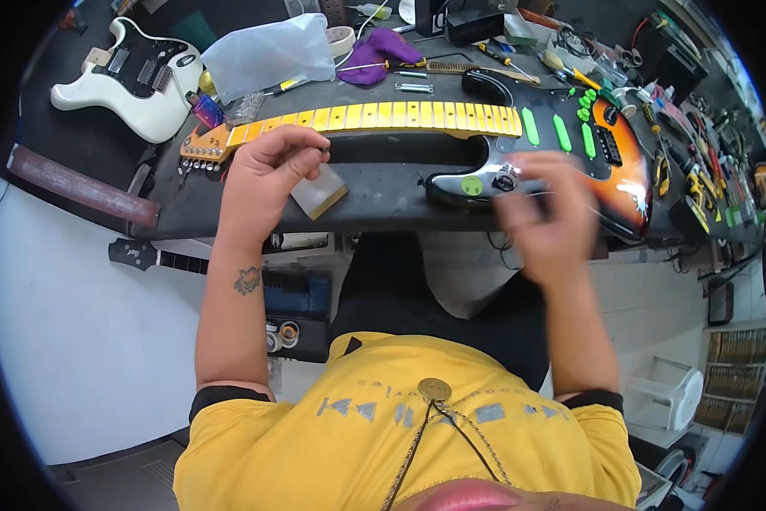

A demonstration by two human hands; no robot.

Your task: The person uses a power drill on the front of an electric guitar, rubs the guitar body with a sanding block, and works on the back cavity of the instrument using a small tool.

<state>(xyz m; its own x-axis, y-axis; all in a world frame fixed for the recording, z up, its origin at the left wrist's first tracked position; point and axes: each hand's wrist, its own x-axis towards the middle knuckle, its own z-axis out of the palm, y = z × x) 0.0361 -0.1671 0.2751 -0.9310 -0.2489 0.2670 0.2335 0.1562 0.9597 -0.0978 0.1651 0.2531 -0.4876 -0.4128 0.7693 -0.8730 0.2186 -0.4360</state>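
An electric guitar with a dark-edged sunburst body [627,183] lies across the bench, its maple neck [383,116] pointing left. Green pickup covers [562,134] sit on the body, and a round green smiley sticker [471,185] marks its near horn. My left hand [272,175] is closed in a pinch below the neck near the headstock [204,148]; a tiny dark bit shows at the fingertips, too small to name. Over the lower body, beside a dark knob-like part [505,177], my right hand [553,213] is smeared by motion. A thin pale line, perhaps a string, shows beside it.
A small block [321,194] lies by the bench's front edge. Behind the neck are a plastic bag [268,55], a purple cloth [381,58] and a brush [451,66]. A white guitar [144,94] lies far left; several hand tools [698,183] crowd the right.
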